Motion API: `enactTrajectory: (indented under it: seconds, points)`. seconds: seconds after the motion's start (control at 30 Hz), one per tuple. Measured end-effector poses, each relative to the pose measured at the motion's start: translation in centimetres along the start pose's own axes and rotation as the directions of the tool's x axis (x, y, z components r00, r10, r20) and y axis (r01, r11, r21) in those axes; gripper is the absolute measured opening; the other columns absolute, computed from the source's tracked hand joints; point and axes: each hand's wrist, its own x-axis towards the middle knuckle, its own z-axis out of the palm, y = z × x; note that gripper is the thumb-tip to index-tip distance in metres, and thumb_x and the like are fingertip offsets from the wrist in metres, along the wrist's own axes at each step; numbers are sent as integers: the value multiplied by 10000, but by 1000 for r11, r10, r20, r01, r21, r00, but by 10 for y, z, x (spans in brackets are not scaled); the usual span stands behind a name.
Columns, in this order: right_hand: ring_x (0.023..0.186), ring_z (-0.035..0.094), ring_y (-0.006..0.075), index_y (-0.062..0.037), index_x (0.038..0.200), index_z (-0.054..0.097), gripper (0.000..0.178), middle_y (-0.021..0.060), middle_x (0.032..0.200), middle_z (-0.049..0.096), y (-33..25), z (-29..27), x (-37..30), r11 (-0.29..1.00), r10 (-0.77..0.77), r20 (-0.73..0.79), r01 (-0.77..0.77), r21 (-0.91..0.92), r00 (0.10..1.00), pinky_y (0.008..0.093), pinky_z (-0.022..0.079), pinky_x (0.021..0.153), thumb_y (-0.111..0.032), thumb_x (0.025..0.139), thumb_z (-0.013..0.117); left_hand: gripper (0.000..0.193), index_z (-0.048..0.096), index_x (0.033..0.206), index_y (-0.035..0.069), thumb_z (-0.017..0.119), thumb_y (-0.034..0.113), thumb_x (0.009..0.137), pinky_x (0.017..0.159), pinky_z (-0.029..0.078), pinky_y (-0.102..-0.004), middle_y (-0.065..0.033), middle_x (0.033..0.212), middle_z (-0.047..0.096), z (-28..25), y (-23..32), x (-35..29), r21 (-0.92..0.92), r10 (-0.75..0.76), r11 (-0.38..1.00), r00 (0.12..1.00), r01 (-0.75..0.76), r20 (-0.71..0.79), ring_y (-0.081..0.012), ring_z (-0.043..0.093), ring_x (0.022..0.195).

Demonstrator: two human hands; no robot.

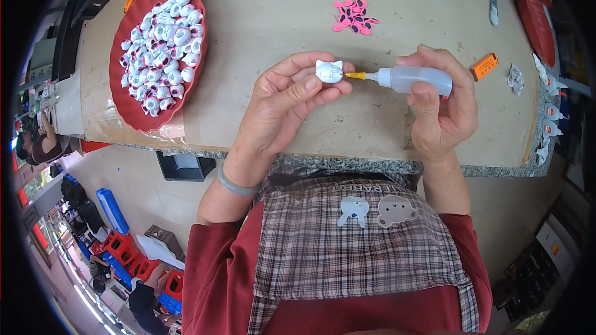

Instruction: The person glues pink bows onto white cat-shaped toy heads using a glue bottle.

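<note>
My left hand (279, 96) pinches a white cat-shaped piece (328, 71); my right hand (448, 107) grips a squeeze bottle (405, 79) crosswise, yellow tip (356, 75) pointing left at the piece's edge.

A workshop: papered worktable (267, 25), squeeze bottle (403, 77), heaped white figurines (164, 49), other people (144, 304) beyond.

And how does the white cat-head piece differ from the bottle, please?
The cat-head piece is small and rounded, with pointed ears; the bottle is larger. The piece is opaque white; the bottle is translucent, with a yellow tip. The left hand holds the piece, the right hand the bottle. Both are held above the table.
</note>
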Motion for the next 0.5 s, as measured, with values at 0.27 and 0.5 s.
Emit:
enactTrajectory:
  seconds: [0.27, 0.5]
  points:
    - [761, 671, 164, 46, 1079, 569, 323, 137, 853, 668, 1, 1, -1, 999, 23, 9, -24, 26, 1000, 209, 514, 615, -166, 852, 656, 275, 538, 1157, -41, 542, 41, 894, 858, 529, -281, -241, 1130, 588, 4, 0, 0, 23, -3, 1000, 1000, 3, -23, -247, 640, 968]
    - [774, 671, 161, 43, 1092, 562, 330, 138, 865, 670, 1, 3, -2, 997, 39, -2, -39, 69, 999, 209, 525, 624, -166, 853, 653, 301, 505, 1181, -64, 529, 26, 895, 870, 532, -288, -275, 1156, 554, 3, 0, 0, 26, -8, 1000, 1000, 8, -15, -262, 636, 975]
